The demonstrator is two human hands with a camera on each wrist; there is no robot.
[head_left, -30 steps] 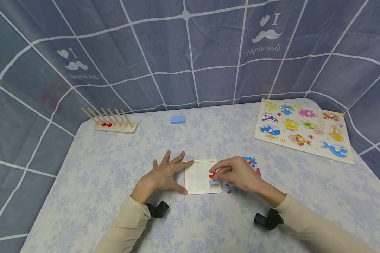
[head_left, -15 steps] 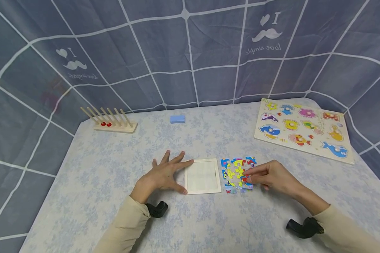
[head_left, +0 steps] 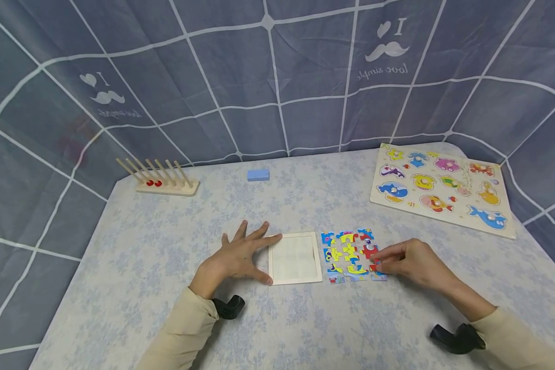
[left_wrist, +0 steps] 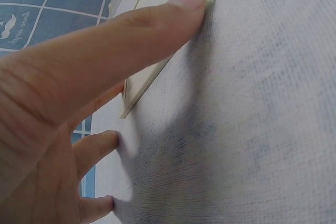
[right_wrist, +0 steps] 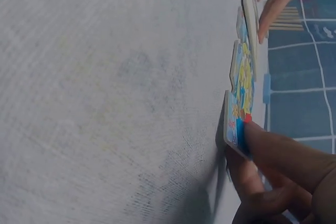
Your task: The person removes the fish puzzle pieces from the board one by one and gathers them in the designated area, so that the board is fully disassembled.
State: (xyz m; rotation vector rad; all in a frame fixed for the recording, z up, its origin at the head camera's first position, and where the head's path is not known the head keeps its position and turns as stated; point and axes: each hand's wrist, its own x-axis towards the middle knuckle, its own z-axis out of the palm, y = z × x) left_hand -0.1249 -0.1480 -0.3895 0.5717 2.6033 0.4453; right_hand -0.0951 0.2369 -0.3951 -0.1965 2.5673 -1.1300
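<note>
My left hand (head_left: pixel 235 259) lies with its fingers spread at the left side of a shallow wooden puzzle tray (head_left: pixel 318 257). Its thumb rests on the tray's near left corner, and the index fingertip touches the far left one. Right of the tray, colourful jigsaw pieces (head_left: pixel 336 253) lie in loose rows, showing yellow, red and blue cartoon parts. With thumb and fingers my right hand (head_left: pixel 413 264) pinches a jigsaw piece (right_wrist: pixel 232 124) at the near right corner of this group. In the right wrist view the thumb covers part of that piece, which has blue and red on it.
A wooden peg board (head_left: pixel 180 190) with two red beads stands at the back left. Near the back middle lies a blue block (head_left: pixel 258 175). A sea-animal knob puzzle (head_left: pixel 448 210) occupies the back right, and a grey checked curtain (head_left: pixel 240 77) hangs behind the table.
My right hand has gone from over the tray to the right, setting a piece among the others, and now pinches one at the near right corner. My left hand stays put.
</note>
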